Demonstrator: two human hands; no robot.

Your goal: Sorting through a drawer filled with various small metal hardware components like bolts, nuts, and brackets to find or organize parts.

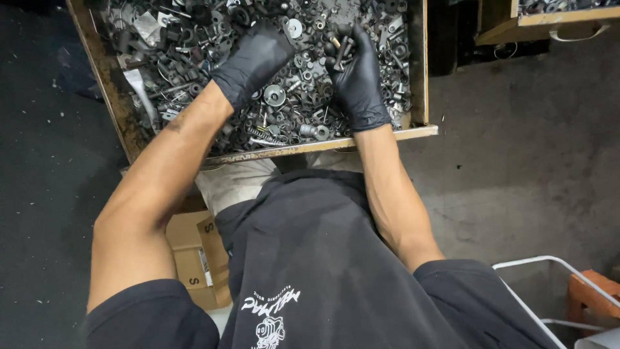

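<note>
Head view, looking straight down: both hands wear black gloves and work inside a shallow wooden tray (423, 71) filled with mixed metal hardware (284, 97) — washers, nuts, bolts and small brackets.

Left hand (253, 61): palm down, resting flat on the hardware near the middle of the tray. The fingers are bent into the pile. Whether this grip encloses any part cannot be told; the underside of the hand is hidden.

Right hand (356, 81): held just beside the left hand, toward the right side of the tray, palm turned partly inward. Its grip is closed around a small bundle of dark bolts (341, 46), whose ends stand out above the fingers.

A large round washer (274, 95) lies on the pile between the two wrists. A second washer (294, 28) lies beyond the left hand's fingertips.

Surroundings: the tray sits in front of the person's torso, above a dark concrete floor (516, 161). A cardboard box (194, 258) stands below the left forearm. Another wooden tray (555, 18) is at upper right; a white wire frame (549, 265) at lower right.
</note>
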